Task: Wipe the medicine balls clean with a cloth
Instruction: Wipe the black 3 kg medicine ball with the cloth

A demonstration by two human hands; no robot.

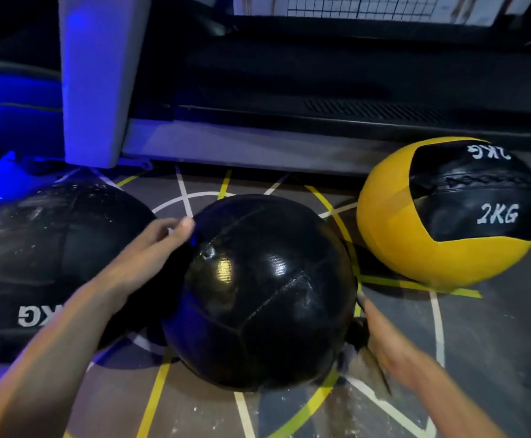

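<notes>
Left hand is cupping the glossy centre ball, right hand's grip unclear; dusty left ball is awaiting wiping.

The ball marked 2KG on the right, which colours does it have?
Yellow with black panels and white lettering, on the 2KG ball; seen in the head view.

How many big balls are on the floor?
3: a dusty black ball on the left, a shiny black ball in the middle, a yellow-and-black ball on the right. More may be out of view.
</notes>
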